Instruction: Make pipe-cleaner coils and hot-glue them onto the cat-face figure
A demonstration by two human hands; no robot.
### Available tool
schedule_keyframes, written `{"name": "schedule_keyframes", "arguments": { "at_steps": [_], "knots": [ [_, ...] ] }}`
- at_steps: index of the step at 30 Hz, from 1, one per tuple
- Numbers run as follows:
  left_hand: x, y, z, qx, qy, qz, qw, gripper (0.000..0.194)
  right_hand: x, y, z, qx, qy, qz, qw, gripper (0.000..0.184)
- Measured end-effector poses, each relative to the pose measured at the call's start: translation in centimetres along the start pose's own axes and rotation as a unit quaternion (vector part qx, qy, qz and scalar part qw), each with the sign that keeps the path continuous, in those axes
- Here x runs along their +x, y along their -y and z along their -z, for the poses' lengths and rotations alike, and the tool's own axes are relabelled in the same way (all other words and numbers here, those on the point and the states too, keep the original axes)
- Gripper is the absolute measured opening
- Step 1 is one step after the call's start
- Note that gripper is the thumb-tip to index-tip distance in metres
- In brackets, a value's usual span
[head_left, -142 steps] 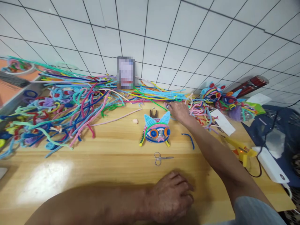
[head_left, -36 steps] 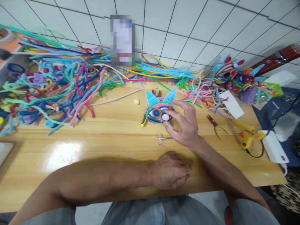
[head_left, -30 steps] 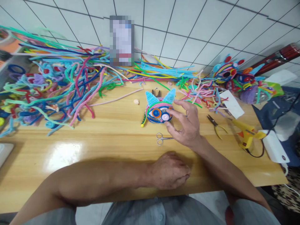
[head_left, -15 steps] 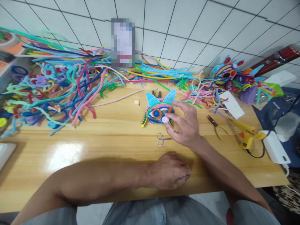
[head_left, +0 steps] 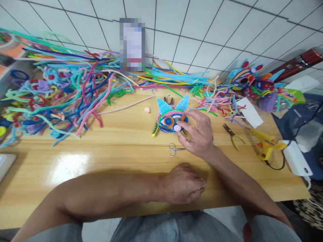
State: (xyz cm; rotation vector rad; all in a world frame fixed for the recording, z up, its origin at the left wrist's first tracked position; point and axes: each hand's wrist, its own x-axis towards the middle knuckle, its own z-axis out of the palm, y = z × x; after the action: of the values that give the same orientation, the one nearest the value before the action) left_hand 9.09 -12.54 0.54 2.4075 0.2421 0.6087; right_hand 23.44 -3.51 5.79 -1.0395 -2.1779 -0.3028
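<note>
A cat face made of coiled pipe cleaners (head_left: 164,116) lies on the table, with light blue ears and blue-and-orange ring eyes. At its lower middle sits a lilac pipe-cleaner coil (head_left: 177,128). My right hand (head_left: 200,134) reaches over the face from the right, thumb and index finger closed at the coil's edge, other fingers bent near the right eye. Closer to me, my left hand (head_left: 185,184) rests on the table as a loose fist; nothing shows in it. Small scissors (head_left: 173,150) lie partly beneath my right hand. Yellow-green handled pliers (head_left: 154,130) are partly hidden under the face.
Tangled pipe cleaners (head_left: 75,97) cover the left and back. On the right are long-nose pliers (head_left: 233,136), a yellow glue gun (head_left: 267,144) and a white power box (head_left: 297,159). Finished pipe-cleaner pieces (head_left: 243,79) stand at back right. A blurred phone (head_left: 132,45) leans on the wall.
My right hand has shifted very slightly left, its fingers still at the lilac coil, which sits a touch higher. My left hand has not moved.
</note>
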Motion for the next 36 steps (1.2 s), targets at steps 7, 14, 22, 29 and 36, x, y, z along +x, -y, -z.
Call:
{"name": "schedule_keyframes", "arguments": {
  "at_steps": [7, 14, 22, 29, 36],
  "knots": [
    [0.0, -0.1, 0.2, 0.009, 0.013, 0.004, 1.0, 0.016, 0.3, 0.1, 0.0, -0.013, -0.021, 0.023, 0.999, 0.042],
    [0.0, -0.1, 0.1, 0.016, 0.003, 0.001, 1.0, 0.018, 0.3, 0.1, -0.1, -0.021, -0.022, 0.032, 0.999, 0.043],
    [0.1, 0.0, 0.0, 0.015, 0.009, -0.003, 1.0, 0.017, 0.5, 0.5, 0.2, 0.004, -0.035, 0.025, 0.999, 0.041],
    [0.1, 0.0, 0.3, 0.018, 0.012, -0.009, 1.0, 0.015, 0.8, 0.0, 2.9, 0.038, -0.031, -0.068, 0.996, 0.041],
    [0.2, 0.0, 0.3, 0.04, 0.01, -0.014, 0.999, 0.019, -3.0, -3.1, 2.9, 0.054, -0.034, -0.192, 0.979, 0.021]
  ]
}}
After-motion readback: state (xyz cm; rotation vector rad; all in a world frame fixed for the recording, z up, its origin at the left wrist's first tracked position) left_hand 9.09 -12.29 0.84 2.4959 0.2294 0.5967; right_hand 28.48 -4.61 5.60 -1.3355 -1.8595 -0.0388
